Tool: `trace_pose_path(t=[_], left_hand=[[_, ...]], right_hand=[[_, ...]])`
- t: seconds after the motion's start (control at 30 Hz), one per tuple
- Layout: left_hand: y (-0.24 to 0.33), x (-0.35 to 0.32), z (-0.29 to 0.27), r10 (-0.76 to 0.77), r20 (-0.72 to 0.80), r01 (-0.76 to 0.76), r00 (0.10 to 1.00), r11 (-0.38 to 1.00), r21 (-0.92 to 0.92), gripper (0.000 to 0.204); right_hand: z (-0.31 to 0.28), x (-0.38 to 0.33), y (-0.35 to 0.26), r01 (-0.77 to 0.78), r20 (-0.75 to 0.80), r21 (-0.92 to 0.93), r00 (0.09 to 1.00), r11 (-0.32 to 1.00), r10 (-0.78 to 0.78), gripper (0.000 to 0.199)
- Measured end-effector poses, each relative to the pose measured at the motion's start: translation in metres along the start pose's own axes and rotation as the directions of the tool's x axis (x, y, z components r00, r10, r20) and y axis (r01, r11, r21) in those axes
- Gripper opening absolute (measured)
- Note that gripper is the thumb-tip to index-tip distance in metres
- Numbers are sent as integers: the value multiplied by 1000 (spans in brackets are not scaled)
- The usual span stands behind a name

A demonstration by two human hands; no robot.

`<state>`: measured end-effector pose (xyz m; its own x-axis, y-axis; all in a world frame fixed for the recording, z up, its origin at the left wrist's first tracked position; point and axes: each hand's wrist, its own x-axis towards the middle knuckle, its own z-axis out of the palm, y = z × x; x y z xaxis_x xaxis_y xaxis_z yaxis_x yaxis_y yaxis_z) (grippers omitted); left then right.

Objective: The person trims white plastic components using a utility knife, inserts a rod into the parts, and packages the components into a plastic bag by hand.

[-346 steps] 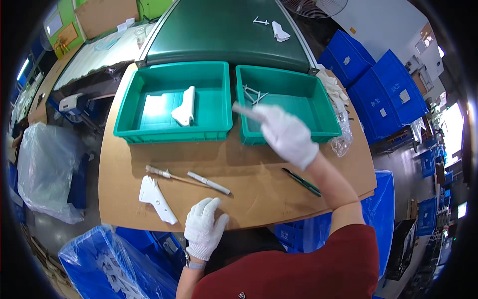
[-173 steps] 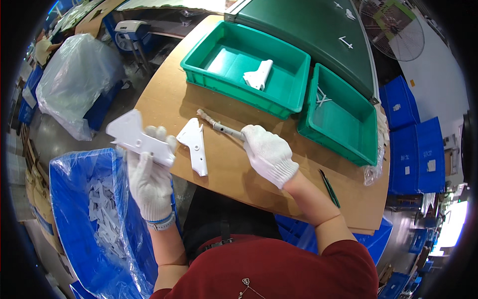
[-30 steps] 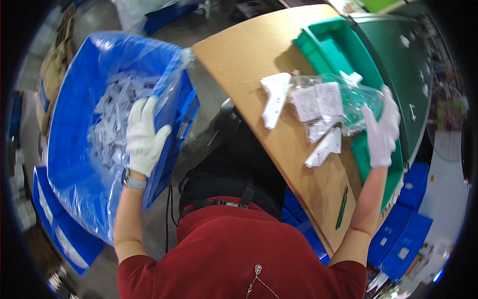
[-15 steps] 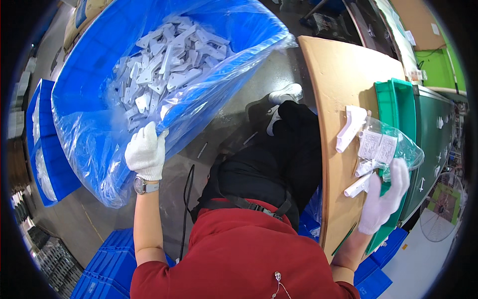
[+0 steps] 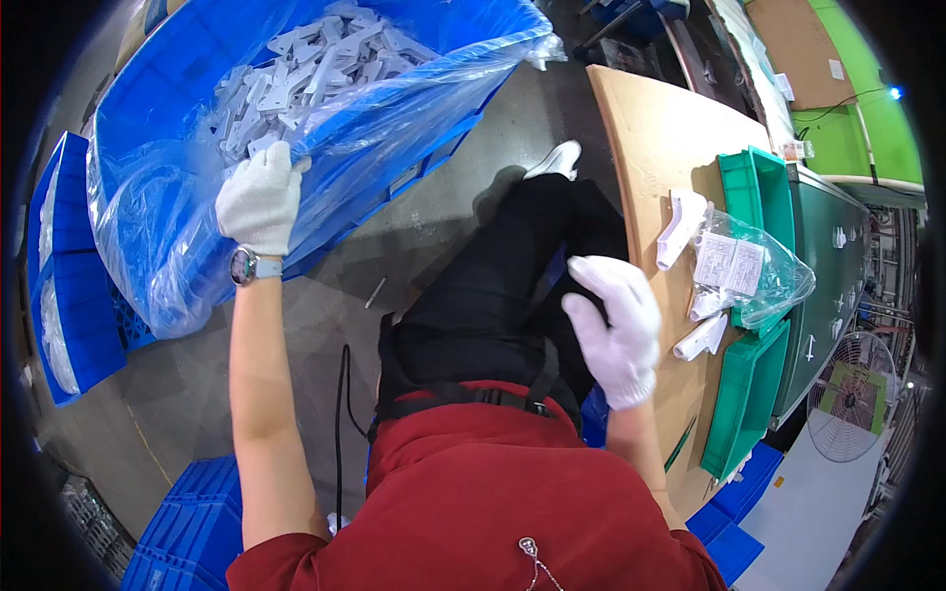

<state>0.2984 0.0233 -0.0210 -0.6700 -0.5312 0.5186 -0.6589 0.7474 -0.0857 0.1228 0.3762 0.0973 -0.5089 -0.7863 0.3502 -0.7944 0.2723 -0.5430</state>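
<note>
My left hand (image 5: pixel 260 200), in a white glove, is closed over the near rim of a large blue bin (image 5: pixel 148 113), where a clear plastic liner (image 5: pixel 182 261) drapes across. Inside the bin lies a heap of white plastic parts (image 5: pixel 320 69). My right hand (image 5: pixel 623 330), also gloved, hangs in the air over my legs beside the table, thumb and fingers apart, with nothing in it. On the cardboard-coloured tabletop (image 5: pixel 655 128) nearest to it are a curved white part (image 5: pixel 682 229), another white part (image 5: pixel 701 338) and a clear plastic bag (image 5: pixel 783 286) with a printed sheet (image 5: pixel 729 264).
Two green trays, a far one (image 5: pixel 759 192) and a near one (image 5: pixel 734 428), line the table's right side, by a dark green surface (image 5: pixel 823 266) with small parts. A fan (image 5: pixel 852 396) stands beyond. Blue crates (image 5: pixel 192 527) sit lower left; a black cable (image 5: pixel 343 424) hangs nearby.
My right hand has moved left, from beside the bag and green trays to over my legs. The left hand keeps its hold on the bin's rim; the view has shifted somewhat.
</note>
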Motion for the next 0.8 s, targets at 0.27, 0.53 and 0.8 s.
trace_pose_path(t=[0.27, 0.53, 0.8], left_hand=[[-21, 16, 26, -66, 160, 57, 985, 997, 58, 33], [-19, 61, 94, -118, 273, 134, 955, 990, -44, 41], [-148, 23, 97, 20, 477, -83, 879, 990, 111, 35]], right_hand=[[203, -43, 162, -622, 277, 782, 401, 38, 873, 39], [390, -254, 424, -959, 223, 283, 99, 33, 970, 23], [476, -278, 426, -986, 337, -136, -133, -92, 932, 31]])
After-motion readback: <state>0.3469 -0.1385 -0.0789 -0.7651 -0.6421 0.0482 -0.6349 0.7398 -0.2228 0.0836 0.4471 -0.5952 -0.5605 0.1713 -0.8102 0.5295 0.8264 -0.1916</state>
